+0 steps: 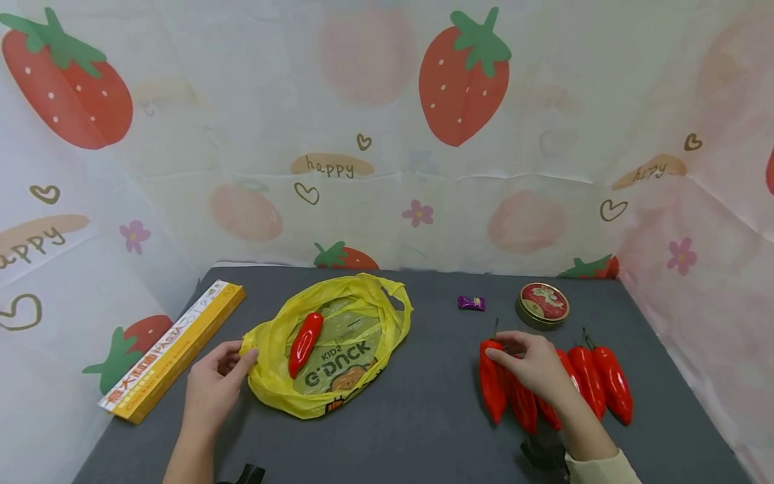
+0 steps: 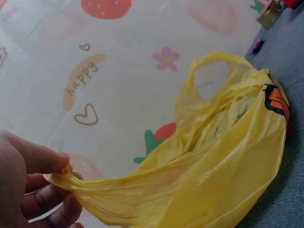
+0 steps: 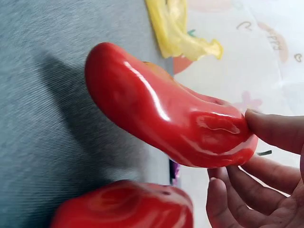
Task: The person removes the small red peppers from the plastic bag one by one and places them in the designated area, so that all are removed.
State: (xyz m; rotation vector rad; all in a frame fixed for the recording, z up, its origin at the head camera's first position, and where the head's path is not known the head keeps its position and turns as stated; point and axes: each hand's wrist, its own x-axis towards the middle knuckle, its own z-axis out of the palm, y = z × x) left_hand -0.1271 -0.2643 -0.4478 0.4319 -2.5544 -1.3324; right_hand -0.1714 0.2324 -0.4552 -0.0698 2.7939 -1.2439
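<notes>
My left hand (image 1: 214, 383) pinches the left rim of a yellow plastic bag (image 1: 272, 396), which lies with its mouth spread wide. One red chili pepper (image 1: 306, 344) rests inside it. In the left wrist view the bag (image 2: 223, 180) stretches out from the thumb and fingers. Over on the right, my right hand (image 1: 535, 363) holds another red chili pepper (image 1: 492, 386) near its stem end. The right wrist view shows this pepper (image 3: 161, 109) between thumb and fingers, tilted, with a shadow on the cloth beneath. Several more red peppers (image 1: 612, 383) lie beside and partly behind that hand.
A yellow pasta box (image 1: 175, 349) lies slantwise at the table's left edge. Behind the peppers sit a small purple-wrapped candy (image 1: 471, 303) and a round red-lidded tin (image 1: 543, 304). A strawberry-printed sheet (image 1: 387, 134) hangs around the back and sides of the dark table (image 1: 423, 430).
</notes>
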